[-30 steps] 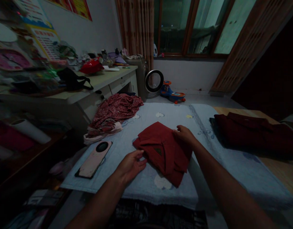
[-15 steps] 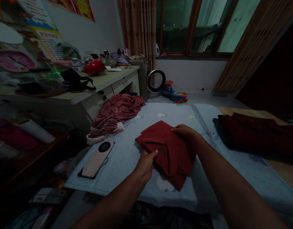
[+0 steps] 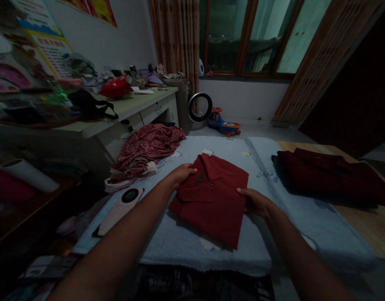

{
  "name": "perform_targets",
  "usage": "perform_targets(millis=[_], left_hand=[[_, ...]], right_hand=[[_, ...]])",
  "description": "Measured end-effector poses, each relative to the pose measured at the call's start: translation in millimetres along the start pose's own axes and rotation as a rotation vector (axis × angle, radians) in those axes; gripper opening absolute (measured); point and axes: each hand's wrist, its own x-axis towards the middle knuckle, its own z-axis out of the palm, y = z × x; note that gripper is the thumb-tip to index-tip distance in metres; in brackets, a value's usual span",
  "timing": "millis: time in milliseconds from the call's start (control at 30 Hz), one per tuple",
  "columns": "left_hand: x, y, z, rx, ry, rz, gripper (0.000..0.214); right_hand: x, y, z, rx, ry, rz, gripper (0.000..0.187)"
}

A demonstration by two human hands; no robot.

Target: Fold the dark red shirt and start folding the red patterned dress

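Note:
A folded red collared shirt (image 3: 215, 209) is held just over the light blue cloth (image 3: 161, 255), its collar toward the far side. My left hand (image 3: 182, 174) pinches its left edge near a small dark emblem, thumb on top. On the opposite edge, my right hand (image 3: 255, 202) grips with the thumb above and the fingers tucked underneath. Whether the shirt's lower edge touches the cloth I cannot tell. Left of my left forearm lies a pale phone (image 3: 120, 209) with a round black camera, partly covered by the arm.
Folded dark red clothing (image 3: 333, 175) is stacked on the right. A crumpled patterned red garment (image 3: 151, 144) lies at the far left of the cloth. Beyond stand a cluttered desk (image 3: 129, 110), a washing machine with its round door (image 3: 200, 107) ajar, and a ride-on toy (image 3: 223, 124).
The shirt has turned and flattened, so its collar and front now face up. My left hand has moved up and left along it; my right hand has come down its right edge.

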Motion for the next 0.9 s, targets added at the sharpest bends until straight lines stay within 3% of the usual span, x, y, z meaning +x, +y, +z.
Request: perform_targets(millis=[100, 167, 233, 333, 433, 567, 633, 733, 900], left_hand=[[22, 16, -1.5, 0.221, -0.064, -0.046, 0.02], [35, 21, 0.3, 0.436, -0.047, -0.001, 0.02], [46, 21, 2.7, 0.604, -0.001, 0.075, 0.02], [56, 16, 3.8, 0.687, 0.078, 0.158, 0.024], [52, 7, -3.5, 0.723, 0.148, 0.228, 0.033], [24, -10, -27.2, 0.75, 0.32, 0.323, 0.046], [2, -21, -38.5, 0.677, 0.454, 0.305, 0.057], [-37, -42, -44.3, 0.356, 0.6, 0.163, 0.073], [-92, -65, -29.8, -0.246, 0.535, -0.047, 0.06]], right_hand=[[-15, 19, 14, 0.166, -0.019, 0.078, 0.036], [-22, 27, 20, 0.181, -0.026, 0.102, 0.033], [-27, 32, 22, 0.13, -0.022, 0.131, 0.03], [-33, 32, 14, -0.035, 0.056, 0.118, 0.027], [-37, 19, 0, -0.275, 0.175, 0.017, 0.024], [-21, -8, -18, -0.596, 0.339, -0.2, 0.024], [-3, -21, -22, -0.766, 0.422, -0.314, 0.021], [29, -37, -20, -0.913, 0.452, -0.326, 0.021], [65, -54, -16, -0.883, 0.262, -0.049, 0.029]])
